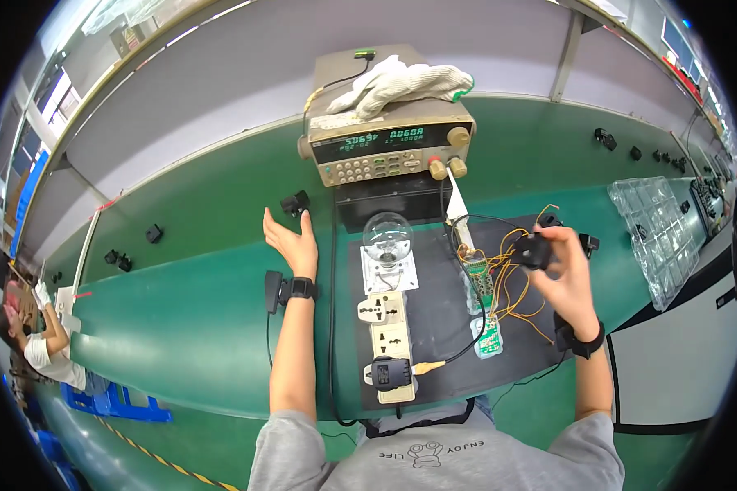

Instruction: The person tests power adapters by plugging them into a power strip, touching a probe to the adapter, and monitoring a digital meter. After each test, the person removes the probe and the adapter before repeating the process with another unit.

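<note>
My left hand is open over the green bench, fingers apart, with a small black power adapter just beyond its fingertips. I cannot tell whether the two touch. Pinched in my right hand is another black power adapter, held above the right side of a dark mat. Beside it lie orange wires and green circuit boards. Between my hands is a white power strip with a black adapter plugged into its near end. A yellow-ended black cable runs from that adapter.
A clear bulb stands beyond the strip. Behind it sits a bench instrument with a lit display and white gloves on top. A clear plastic tray lies at right. Loose adapters lie at left, where another person sits.
</note>
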`<move>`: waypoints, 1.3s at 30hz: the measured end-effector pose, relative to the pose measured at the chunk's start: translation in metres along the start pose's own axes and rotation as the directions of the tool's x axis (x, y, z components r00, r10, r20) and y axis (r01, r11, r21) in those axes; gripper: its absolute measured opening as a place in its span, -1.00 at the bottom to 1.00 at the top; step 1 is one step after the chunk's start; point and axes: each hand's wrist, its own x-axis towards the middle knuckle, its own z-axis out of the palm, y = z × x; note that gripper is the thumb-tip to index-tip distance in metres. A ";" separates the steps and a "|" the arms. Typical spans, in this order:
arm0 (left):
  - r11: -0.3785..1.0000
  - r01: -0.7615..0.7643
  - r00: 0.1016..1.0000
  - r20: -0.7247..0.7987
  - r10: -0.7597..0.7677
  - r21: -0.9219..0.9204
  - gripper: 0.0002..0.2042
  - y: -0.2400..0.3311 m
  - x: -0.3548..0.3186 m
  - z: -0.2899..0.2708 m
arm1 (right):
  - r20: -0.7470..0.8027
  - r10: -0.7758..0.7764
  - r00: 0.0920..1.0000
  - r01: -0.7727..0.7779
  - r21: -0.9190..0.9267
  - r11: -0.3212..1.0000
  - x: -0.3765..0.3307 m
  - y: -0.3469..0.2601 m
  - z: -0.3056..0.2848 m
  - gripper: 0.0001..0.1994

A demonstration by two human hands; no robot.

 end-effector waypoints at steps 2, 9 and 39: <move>0.970 0.168 0.986 0.046 -0.162 -0.178 -0.35 0.003 -0.012 -0.014 | 0.194 -0.054 0.979 0.068 -0.064 0.996 0.007 -0.015 0.019 -0.51; 0.891 0.341 0.929 0.250 -0.272 -0.299 -0.51 0.016 -0.050 -0.081 | 0.602 -0.177 0.778 0.294 -0.101 0.950 0.024 -0.038 0.082 -0.36; 0.867 0.325 0.910 0.373 -0.179 -0.376 -0.71 0.044 -0.043 -0.100 | 0.780 -0.293 0.554 0.760 -0.330 0.559 0.004 -0.057 0.153 -0.48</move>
